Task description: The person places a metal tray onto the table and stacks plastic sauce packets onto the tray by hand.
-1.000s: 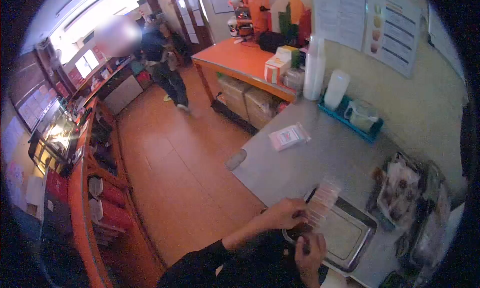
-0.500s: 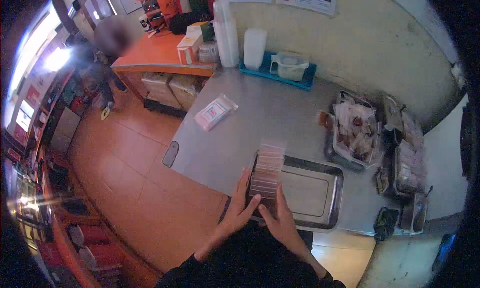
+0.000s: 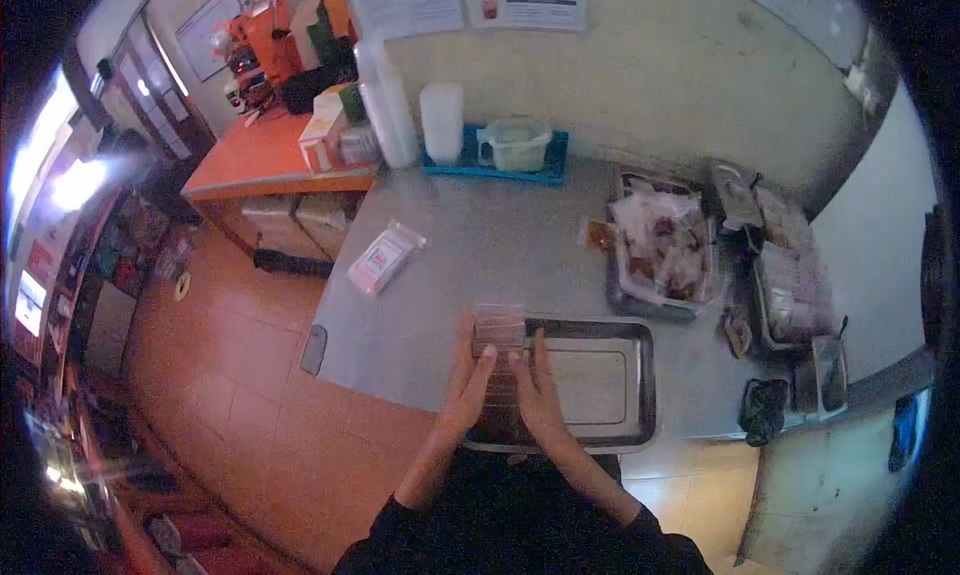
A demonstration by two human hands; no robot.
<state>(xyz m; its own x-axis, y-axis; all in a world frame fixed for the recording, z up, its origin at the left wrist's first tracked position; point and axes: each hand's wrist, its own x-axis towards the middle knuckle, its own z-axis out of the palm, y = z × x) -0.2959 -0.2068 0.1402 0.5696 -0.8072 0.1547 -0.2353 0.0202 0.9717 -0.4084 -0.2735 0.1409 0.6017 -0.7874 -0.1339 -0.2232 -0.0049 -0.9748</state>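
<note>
A row of thin clear plastic packets [image 3: 499, 327] stands at the left end of a shallow metal tray [image 3: 645, 380]. My left hand [image 3: 466, 380] presses against the row's left side, thumb on the near part. On the right side, my right hand [image 3: 533, 385] presses inward, its thumb close to the left one. Both hands hold the packets between them. What lies under the palms is hidden.
A pink-and-white package [image 3: 385, 258] lies on the metal table [image 3: 470, 240]. Farther back is a teal tray [image 3: 545, 174] with plastic containers. At right sit a tub of filled bags [image 3: 665, 245], more metal trays [image 3: 792, 295] and a dark green bundle [image 3: 764, 411].
The camera view has swung right. My hands, apart near the packets a second ago, now press the row from both sides. The other person seen earlier is no longer distinguishable.
</note>
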